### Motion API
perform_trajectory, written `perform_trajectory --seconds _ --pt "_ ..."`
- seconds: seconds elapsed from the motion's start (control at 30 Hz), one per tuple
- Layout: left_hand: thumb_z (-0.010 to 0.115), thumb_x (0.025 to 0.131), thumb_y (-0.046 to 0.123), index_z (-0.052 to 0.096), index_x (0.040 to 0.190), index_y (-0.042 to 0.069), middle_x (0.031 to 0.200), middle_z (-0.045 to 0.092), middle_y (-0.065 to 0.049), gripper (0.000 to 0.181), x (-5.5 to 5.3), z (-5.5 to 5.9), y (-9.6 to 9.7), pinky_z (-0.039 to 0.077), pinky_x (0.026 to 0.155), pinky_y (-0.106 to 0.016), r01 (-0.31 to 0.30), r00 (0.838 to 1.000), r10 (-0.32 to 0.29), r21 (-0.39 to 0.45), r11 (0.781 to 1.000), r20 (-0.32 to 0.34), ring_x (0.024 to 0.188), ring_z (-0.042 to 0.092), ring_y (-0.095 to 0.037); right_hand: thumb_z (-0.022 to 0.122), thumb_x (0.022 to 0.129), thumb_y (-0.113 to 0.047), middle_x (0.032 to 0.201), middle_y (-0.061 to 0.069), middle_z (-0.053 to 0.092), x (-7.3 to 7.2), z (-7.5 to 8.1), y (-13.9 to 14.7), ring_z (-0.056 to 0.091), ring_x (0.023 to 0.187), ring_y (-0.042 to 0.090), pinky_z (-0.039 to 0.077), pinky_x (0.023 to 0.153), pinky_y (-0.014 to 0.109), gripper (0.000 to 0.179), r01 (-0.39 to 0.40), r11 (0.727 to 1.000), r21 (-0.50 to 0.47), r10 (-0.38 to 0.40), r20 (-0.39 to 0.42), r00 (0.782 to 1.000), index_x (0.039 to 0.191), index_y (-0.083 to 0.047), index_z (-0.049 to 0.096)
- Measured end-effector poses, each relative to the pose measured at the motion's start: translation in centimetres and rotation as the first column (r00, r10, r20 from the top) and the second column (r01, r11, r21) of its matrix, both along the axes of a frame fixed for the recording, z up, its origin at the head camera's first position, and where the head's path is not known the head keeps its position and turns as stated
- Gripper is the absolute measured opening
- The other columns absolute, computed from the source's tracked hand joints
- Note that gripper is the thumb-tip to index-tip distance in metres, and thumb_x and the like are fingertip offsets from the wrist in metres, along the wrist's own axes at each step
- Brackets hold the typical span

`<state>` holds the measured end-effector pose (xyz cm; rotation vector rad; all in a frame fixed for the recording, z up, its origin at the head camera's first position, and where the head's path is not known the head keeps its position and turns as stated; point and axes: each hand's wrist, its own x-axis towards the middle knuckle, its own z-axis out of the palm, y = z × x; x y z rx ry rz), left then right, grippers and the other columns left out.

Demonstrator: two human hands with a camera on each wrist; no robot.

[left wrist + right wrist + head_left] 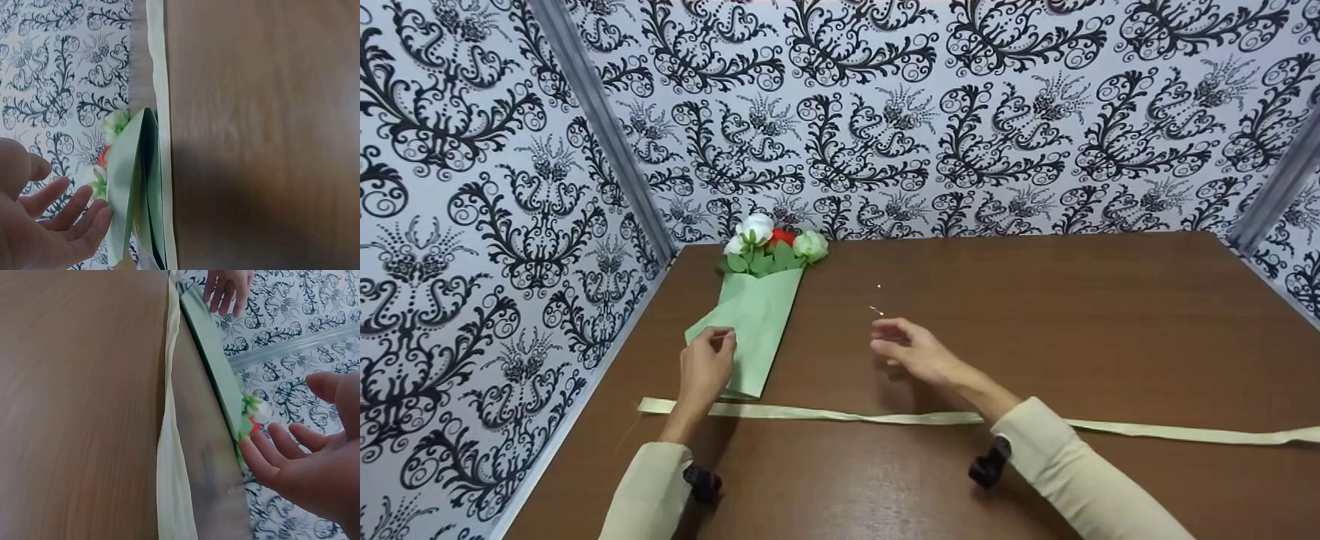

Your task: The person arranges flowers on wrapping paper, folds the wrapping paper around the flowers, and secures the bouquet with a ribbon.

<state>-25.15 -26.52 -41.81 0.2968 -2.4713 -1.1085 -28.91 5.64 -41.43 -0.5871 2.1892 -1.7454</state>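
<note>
Head view: the bouquet lies at the counter's left, blooms toward the far edge. Its green wrap sits beneath the left hand; whether they touch cannot be told. The right hand hangs to the right. Both hands' fingers are relaxed, grasping nothing. Just beyond the wrap's near end runs a pale ribbon. Good handling likely calls for light pressure, sparing the paper creases, and a flattened, untwisted ribbon.
</note>
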Motion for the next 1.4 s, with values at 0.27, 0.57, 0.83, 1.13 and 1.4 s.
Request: perform_trajectory --seconds 0.27,0.57,0.83,1.13,1.4 --pt "0.056 0.094 0.008 0.065 0.124 -0.007 0.120 0.068 -0.030 0.034 -0.5 -0.1 -1.3 0.051 0.092 -0.054 -0.004 0.997 0.004 -0.004 1.000 0.072 0.111 0.065 -0.044 0.056 0.103 -0.019 0.151 0.033 0.040 -0.2 -0.2 -3.8 0.049 0.135 0.047 0.047 0.108 0.053 0.055 -0.035 0.983 -0.179 0.076 0.224 0.972 0.148 0.007 0.039" --pt "0.058 0.091 0.008 0.060 0.130 -0.011 0.127 0.061 -0.036 0.042 -1.0 -0.4 -2.0 0.049 0.096 -0.056 0.004 0.984 0.004 -0.041 0.999 0.176 0.119 0.058 -0.050 0.059 0.101 -0.023 0.153 0.028 0.040 -0.8 -1.0 -8.4 0.046 0.138 0.044 0.047 0.109 0.049 0.063 -0.035 0.967 -0.253 0.124 0.347 0.929 0.150 0.007 0.034" --pt "0.063 0.093 0.015 0.042 0.141 -0.018 0.138 0.050 -0.040 0.062 -1.4 -0.4 -2.3 0.043 0.108 -0.057 0.003 0.957 0.008 -0.037 0.999 0.291 0.131 0.047 -0.053 0.062 0.098 -0.023 0.153 0.028 0.040 -0.7 -1.0 -12.4 0.046 0.138 0.043 0.045 0.110 0.049 0.072 0.027 0.955 -0.295 0.112 0.444 0.889 0.152 0.008 0.026" --pt "0.068 0.088 0.021 0.039 0.140 -0.022 0.140 0.046 -0.042 0.073 -1.2 -0.2 -3.4 0.040 0.110 -0.059 0.017 0.942 -0.002 -0.042 0.999 0.336 0.132 0.043 -0.056 0.061 0.097 -0.019 0.157 0.035 0.029 -1.7 -1.9 -14.6 0.035 0.145 0.047 0.038 0.116 0.052 0.081 0.103 0.929 -0.355 0.106 0.523 0.846 0.155 0.009 0.013" --pt "0.072 0.089 0.021 0.047 0.137 -0.018 0.141 0.048 -0.039 0.067 -1.6 -0.1 -3.3 0.040 0.111 -0.057 0.006 0.942 -0.009 0.010 1.000 0.334 0.135 0.043 -0.053 0.062 0.096 -0.016 0.155 0.027 0.037 -2.2 -2.3 -15.7 0.044 0.141 0.040 0.046 0.110 0.050 0.072 0.141 0.918 -0.371 0.103 0.564 0.819 0.153 0.005 0.024"
